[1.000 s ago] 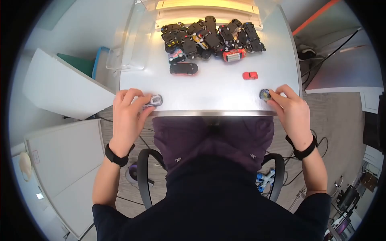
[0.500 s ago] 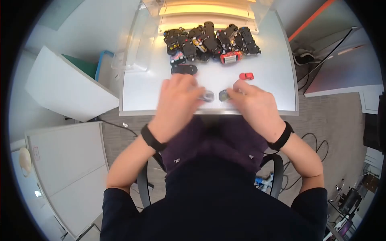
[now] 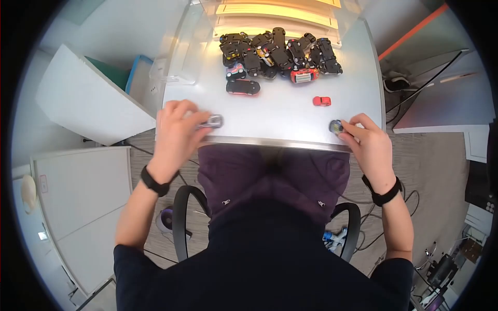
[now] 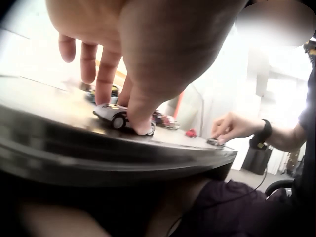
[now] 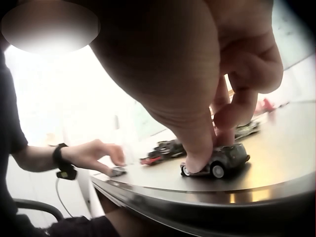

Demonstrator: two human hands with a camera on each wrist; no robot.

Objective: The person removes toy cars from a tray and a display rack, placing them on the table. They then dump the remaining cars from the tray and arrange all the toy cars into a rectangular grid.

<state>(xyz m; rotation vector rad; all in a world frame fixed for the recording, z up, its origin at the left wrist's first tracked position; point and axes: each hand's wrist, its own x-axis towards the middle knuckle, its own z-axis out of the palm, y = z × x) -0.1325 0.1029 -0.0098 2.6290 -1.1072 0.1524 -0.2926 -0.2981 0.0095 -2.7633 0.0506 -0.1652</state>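
Near the table's front left, my left hand point(image 3: 178, 130) pinches a white toy car point(image 4: 118, 116) between thumb and fingers, its wheels at the tabletop. At the front right, my right hand point(image 3: 371, 143) grips a dark grey toy car point(image 5: 224, 162), thumb on its near side and fingers on the far side. The two cars stand well apart. A small red toy car point(image 3: 322, 101) sits a little beyond the right hand. Farther back on the left lies a black car with red edges point(image 3: 243, 87), its underside up.
A pile of toy cars point(image 3: 280, 57), many with black undersides up, lies at the back of the table point(image 3: 270, 116). Behind it stands a lit yellow tiered rack point(image 3: 277, 20). A clear plastic bin point(image 3: 181, 65) stands at the back left.
Both hands brought their cars close together at the middle half a second ago and have since moved apart again to the two sides. The pile and the small red car stayed in place.
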